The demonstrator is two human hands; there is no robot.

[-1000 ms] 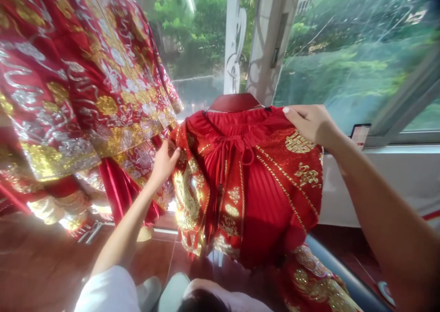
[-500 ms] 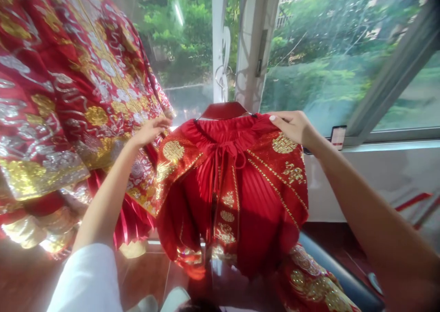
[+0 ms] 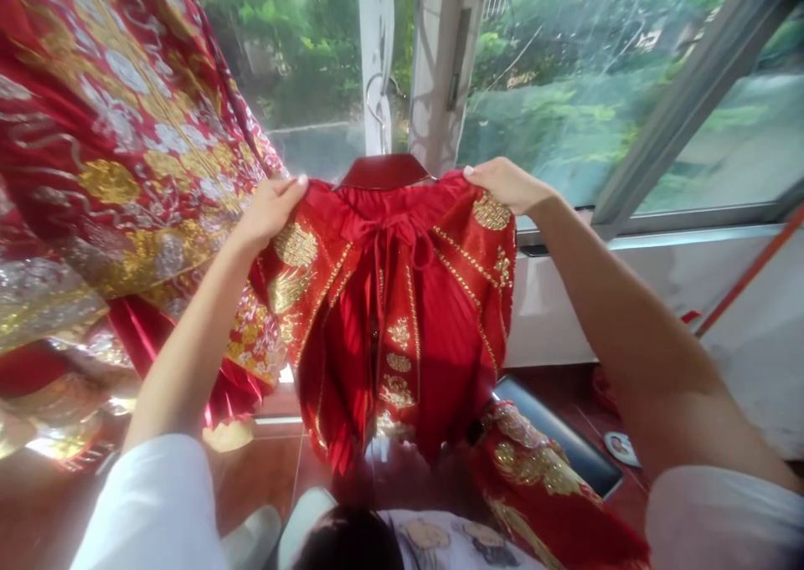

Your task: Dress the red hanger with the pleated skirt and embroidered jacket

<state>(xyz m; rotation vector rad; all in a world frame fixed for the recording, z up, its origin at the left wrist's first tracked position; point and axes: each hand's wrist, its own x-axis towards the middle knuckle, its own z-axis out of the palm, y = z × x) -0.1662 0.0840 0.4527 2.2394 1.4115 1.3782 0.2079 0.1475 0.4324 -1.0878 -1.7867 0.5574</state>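
Observation:
A red pleated skirt [image 3: 440, 336] with gold-embroidered panels and a tied drawstring hangs from a dark red hanger [image 3: 383, 172] in front of the window. My left hand [image 3: 271, 206] pinches the skirt's upper left corner between thumb and fingers. At the upper right corner my right hand [image 3: 510, 187] is closed on the cloth, beside a round gold motif. The top edge is spread between both hands, and the lower part drapes in folds. Beside my left forearm hangs a red jacket [image 3: 169, 160] covered in gold and silver embroidery.
Sliding windows [image 3: 553, 118] stand behind, with a white hook [image 3: 384, 43] holding the hanger. More embroidered red cloth [image 3: 540, 469] lies at lower right near a dark flat panel [image 3: 559, 436]. Below the skirt, a person's dark hair [image 3: 352, 541] shows at the bottom edge.
The view has shifted, so the skirt appears further left and higher. My left hand's fingers have closed on the skirt's corner. My right hand keeps its hold.

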